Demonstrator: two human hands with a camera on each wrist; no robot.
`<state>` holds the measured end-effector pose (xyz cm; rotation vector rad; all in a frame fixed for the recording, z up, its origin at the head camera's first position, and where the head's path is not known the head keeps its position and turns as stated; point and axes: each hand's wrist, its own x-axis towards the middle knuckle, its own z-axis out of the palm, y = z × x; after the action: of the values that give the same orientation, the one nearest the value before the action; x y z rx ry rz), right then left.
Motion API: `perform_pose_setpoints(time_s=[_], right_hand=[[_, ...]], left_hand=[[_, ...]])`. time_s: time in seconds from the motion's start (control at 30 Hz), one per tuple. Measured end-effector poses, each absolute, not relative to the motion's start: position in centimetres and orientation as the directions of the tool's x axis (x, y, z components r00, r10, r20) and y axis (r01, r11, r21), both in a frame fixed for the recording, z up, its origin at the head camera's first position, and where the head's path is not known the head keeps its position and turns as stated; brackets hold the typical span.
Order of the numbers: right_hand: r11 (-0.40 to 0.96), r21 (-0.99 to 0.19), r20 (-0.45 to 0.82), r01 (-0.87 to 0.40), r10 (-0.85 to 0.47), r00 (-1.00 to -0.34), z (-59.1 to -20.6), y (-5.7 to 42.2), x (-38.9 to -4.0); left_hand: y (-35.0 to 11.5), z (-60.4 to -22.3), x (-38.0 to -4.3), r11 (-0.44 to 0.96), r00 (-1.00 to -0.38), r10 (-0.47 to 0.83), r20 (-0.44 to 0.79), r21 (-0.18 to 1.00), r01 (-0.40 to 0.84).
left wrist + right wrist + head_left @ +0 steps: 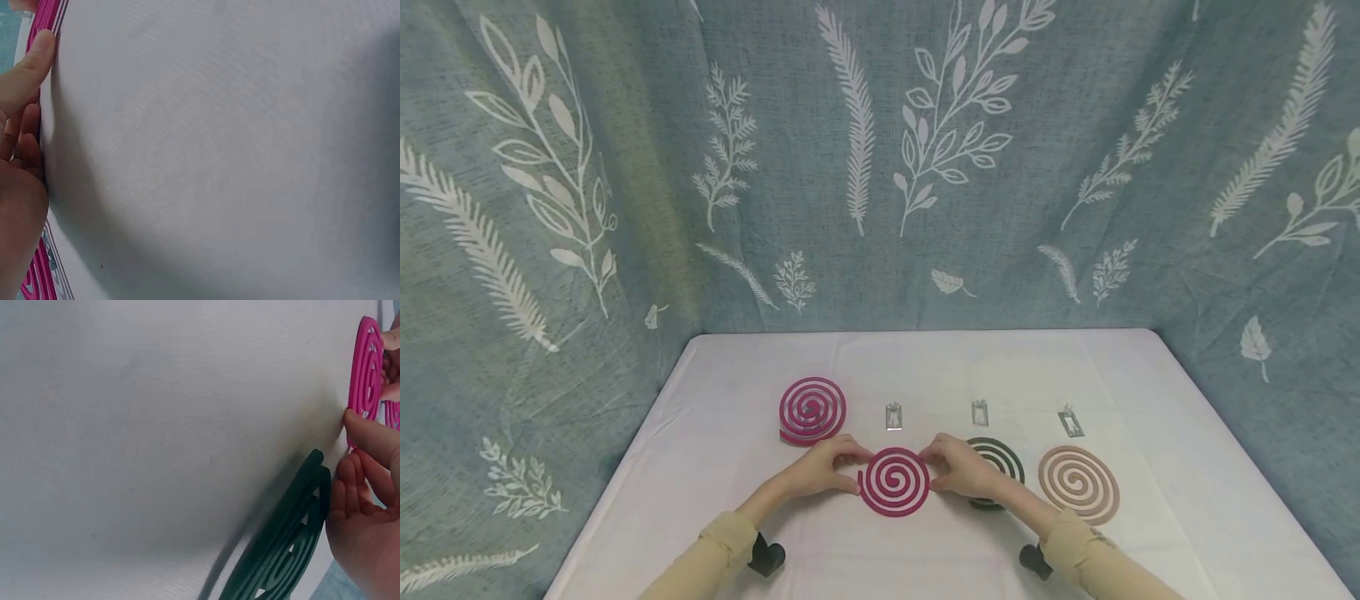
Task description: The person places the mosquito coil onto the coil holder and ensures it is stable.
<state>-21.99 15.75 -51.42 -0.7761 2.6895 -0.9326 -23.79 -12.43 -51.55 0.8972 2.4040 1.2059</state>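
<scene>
Both hands hold a magenta mosquito coil (894,482) by its opposite edges, face up over the near middle of the table. My left hand (823,468) pinches its left rim between thumb and fingers. At the right rim, the thumb and fingers of my right hand (961,468) pinch it likewise. A dark green coil (275,556) lies just right of the right hand, partly hidden by that hand and forearm in the head view. Behind the left hand lies another magenta coil (812,408).
A tan coil (1078,485) lies to the right of the green one. Three small silver metal stands (893,417) form a row farther back. White cloth covers the table (722,367), and a blue-green leaf-patterned curtain (917,275) surrounds its far side.
</scene>
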Motion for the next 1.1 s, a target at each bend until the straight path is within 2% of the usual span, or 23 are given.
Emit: perform_pose_setpoints(time_s=[0.27,0.5,0.73,1.1], right_hand=[[0.643,-0.649,0.018,-0.407,-0.521,-0.853,-51.46,15.87,-21.84],[0.607,-0.699,0.016,-0.378,-0.515,-0.857,-51.58,16.01,-21.9],[0.56,-0.752,0.021,-0.347,-0.506,-0.862,-51.68,15.98,-22.02],[0.408,-0.874,0.022,-0.262,-0.506,-0.862,-51.12,16.18,-22.19]], left_hand=[[-12.48,-51.49,-23.78,0.44,-0.772,0.635,-0.025,0.833,0.336],[-12.52,-51.56,-23.87,0.42,-0.771,0.637,0.029,0.825,0.378],[-12.48,-51.7,-23.91,0.393,-0.789,0.613,0.049,0.847,0.358],[-12.74,-51.77,-24.19,0.368,-0.807,0.585,0.078,0.861,0.35]])
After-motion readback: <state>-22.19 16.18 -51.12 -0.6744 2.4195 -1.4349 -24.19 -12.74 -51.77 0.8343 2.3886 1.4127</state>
